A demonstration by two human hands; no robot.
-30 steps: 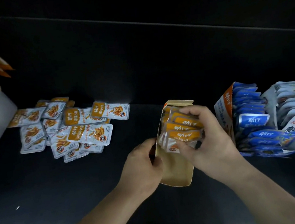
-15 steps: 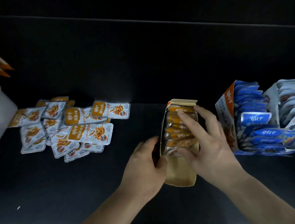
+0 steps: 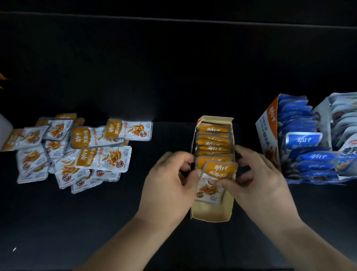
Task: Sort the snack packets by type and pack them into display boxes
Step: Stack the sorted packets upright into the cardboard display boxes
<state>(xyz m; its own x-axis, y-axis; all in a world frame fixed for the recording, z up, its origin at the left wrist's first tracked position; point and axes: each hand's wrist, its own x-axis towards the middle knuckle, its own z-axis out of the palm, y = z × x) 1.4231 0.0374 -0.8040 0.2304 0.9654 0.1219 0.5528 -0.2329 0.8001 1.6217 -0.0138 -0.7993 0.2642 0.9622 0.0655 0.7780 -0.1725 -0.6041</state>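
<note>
The dark surface (image 3: 114, 209) gives you room enough, so the trouble lies elsewhere. The loose pile of orange packets (image 3: 75, 151) lies well to the left of your work, and each reach for it leaves the display box (image 3: 211, 213) unsteadied. It looks like light card and would likely slide or tip.

Near its right side stands the blue box (image 3: 267, 129), packed with blue packets, and a wide swing of your right arm could knock it.

The display box holds a row of orange packets on edge in its far part, with the near part bare. The row has nothing in front to lean on and may flop forward when released.

Your left hand (image 3: 170, 185) curls round the box's left wall, thumb against the front packet (image 3: 217, 179). Your right hand (image 3: 260, 181) pinches that packet, thumb on its face, fingers curled at the right wall. The packet sits tilted and proud of the row, and if you press it down crooked it may crease or catch.
</note>
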